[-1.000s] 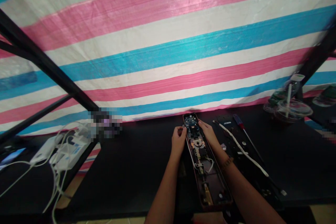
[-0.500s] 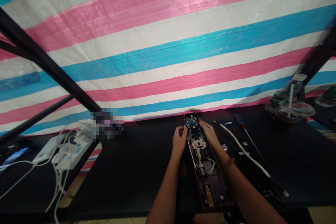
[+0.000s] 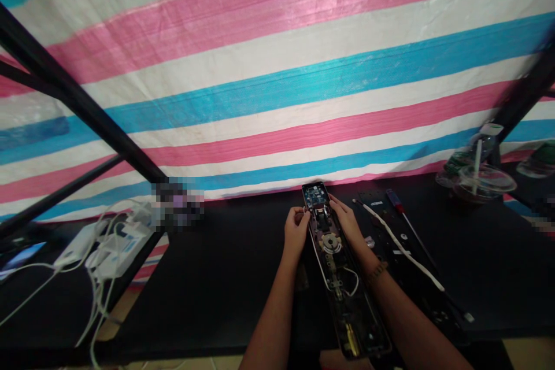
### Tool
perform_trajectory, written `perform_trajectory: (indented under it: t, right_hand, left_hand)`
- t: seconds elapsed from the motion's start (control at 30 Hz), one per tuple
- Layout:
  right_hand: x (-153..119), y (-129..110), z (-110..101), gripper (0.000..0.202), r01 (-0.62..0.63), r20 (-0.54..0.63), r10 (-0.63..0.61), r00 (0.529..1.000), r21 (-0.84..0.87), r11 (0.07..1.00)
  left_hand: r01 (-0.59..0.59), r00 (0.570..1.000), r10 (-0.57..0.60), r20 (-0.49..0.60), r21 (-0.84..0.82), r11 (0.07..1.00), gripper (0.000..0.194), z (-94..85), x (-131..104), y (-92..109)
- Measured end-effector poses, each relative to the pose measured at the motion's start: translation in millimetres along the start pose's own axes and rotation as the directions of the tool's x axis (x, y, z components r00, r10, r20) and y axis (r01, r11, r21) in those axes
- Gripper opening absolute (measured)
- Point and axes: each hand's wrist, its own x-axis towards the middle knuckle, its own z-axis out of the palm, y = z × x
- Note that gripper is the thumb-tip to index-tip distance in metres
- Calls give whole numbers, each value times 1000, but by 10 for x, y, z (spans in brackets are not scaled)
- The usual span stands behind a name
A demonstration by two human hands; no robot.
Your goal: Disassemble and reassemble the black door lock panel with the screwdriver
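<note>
A long, narrow electronic door lock housing (image 3: 342,300) lies lengthwise between my forearms with its inside facing up. At its far end a dark circuit board (image 3: 318,195) shows, and a round metal part (image 3: 330,242) sits nearer the middle. My left hand (image 3: 296,230) is closed on the left edge, thumb and fingers pinched near the board. Along the opposite edge, my right hand (image 3: 346,218) grips the housing, its fingers partly hidden behind it. A white wire (image 3: 354,283) loops inside the lower half, above a brass-coloured part (image 3: 352,340).
On the right of the black table (image 3: 225,277) lie a screwdriver (image 3: 401,211), a white-sleeved cable (image 3: 403,248) and small dark parts. A plastic cup (image 3: 481,182) with a straw stands behind them. Tangled white cables and a power strip (image 3: 124,245) are at the left, beside a black frame bar.
The housing has tipped slightly in my hands, and light now falls differently on its board and inside. Its near end has shifted down and to the right. Both hands keep their hold.
</note>
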Motion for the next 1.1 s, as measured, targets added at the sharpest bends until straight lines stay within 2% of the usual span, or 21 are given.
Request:
perform_trajectory:
  t: [0.47,0.57,0.67,0.77,0.97,1.1]
  right_hand:
    - [-95,-114,16,47,127,51,-129,990,34,991]
    - [-130,-143,22,52,139,57,-141,988,46,989]
    - [-168,-168,34,59,139,59,-144,988,77,987]
    - [-187,-175,43,56,146,70,-154,986,101,984]
    - [-132,-118,21,53,115,78,-123,989,100,988]
    - [-61,-52,0,56,70,71,-75,995,61,996]
  left_hand:
    - [-33,999,37,40,-83,996,26,-21,-38,57]
    - [-42,998,47,47,-100,994,28,-19,-52,86]
    - [-62,997,67,47,-106,992,28,-13,-60,111]
    - [-75,996,79,37,-107,991,29,-6,-59,123]
    - [-54,997,59,46,-116,992,30,0,-52,102]
    - [-19,999,21,29,-64,998,29,4,-31,33]
